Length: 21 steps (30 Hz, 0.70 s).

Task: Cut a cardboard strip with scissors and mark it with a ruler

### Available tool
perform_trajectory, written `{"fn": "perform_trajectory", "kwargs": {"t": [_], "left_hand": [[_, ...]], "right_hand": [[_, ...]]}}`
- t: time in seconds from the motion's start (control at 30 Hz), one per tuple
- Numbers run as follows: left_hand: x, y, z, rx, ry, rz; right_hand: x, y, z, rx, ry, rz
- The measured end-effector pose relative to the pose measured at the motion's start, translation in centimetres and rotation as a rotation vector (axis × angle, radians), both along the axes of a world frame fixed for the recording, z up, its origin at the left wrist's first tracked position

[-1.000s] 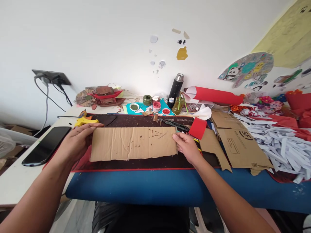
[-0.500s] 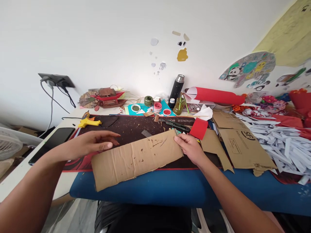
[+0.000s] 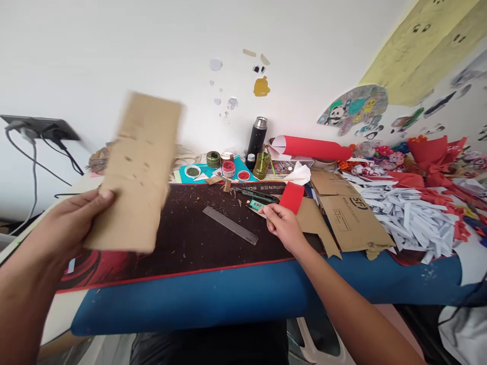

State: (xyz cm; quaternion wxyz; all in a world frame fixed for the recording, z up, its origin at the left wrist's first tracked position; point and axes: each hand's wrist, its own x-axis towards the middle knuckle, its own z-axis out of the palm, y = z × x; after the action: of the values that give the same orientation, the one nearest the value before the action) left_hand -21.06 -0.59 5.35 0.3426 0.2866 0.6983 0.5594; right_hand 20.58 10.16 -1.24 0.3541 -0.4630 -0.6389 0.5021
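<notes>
My left hand (image 3: 85,213) grips the long edge of a strip of brown cardboard (image 3: 139,167), raised nearly upright in front of the wall. The strip has dark torn marks and is slightly blurred. My right hand (image 3: 282,223) is closed, its fingertips beside a small teal packet (image 3: 255,205) on the dark mat; whether it pinches anything is unclear. Just beyond lies a dark utility knife (image 3: 254,194). A metal ruler (image 3: 230,225) rests on the mat between my hands. A red paper piece (image 3: 292,197) lies right behind my right hand.
Paint jars (image 3: 213,159) and a black flask (image 3: 257,134) stand along the wall. A red paper roll (image 3: 315,148) lies at the back. To the right are cardboard sheets (image 3: 344,218) and a heap of white paper strips (image 3: 411,213). Scraps dot the dark mat (image 3: 182,258).
The cardboard strip has gone from lying low between my hands to upright at the left, now in my left hand. My right hand has let go of it. The ruler is now uncovered.
</notes>
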Motion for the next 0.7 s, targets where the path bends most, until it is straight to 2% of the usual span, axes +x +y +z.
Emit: {"fn": "perform_trajectory", "kwargs": {"t": [0.07, 0.2, 0.43, 0.7], "left_hand": [[0.6, 1.0, -0.6, 0.163, -0.059, 0.035], [3.2, 2.7, -1.7, 0.268, -0.153, -0.033], [7.3, 5.1, -2.0, 0.327, -0.291, -0.159], [9.5, 7.2, -3.1, 0.33, -0.355, -0.215]], "right_hand": [[0.5, 0.0, -0.1, 0.026, -0.054, 0.008], [0.9, -0.5, -0.2, 0.104, -0.207, 0.065], [1.6, -1.5, 0.2, 0.332, -0.585, 0.172], [6.2, -0.4, 2.1, 0.401, -0.923, 0.068]]}}
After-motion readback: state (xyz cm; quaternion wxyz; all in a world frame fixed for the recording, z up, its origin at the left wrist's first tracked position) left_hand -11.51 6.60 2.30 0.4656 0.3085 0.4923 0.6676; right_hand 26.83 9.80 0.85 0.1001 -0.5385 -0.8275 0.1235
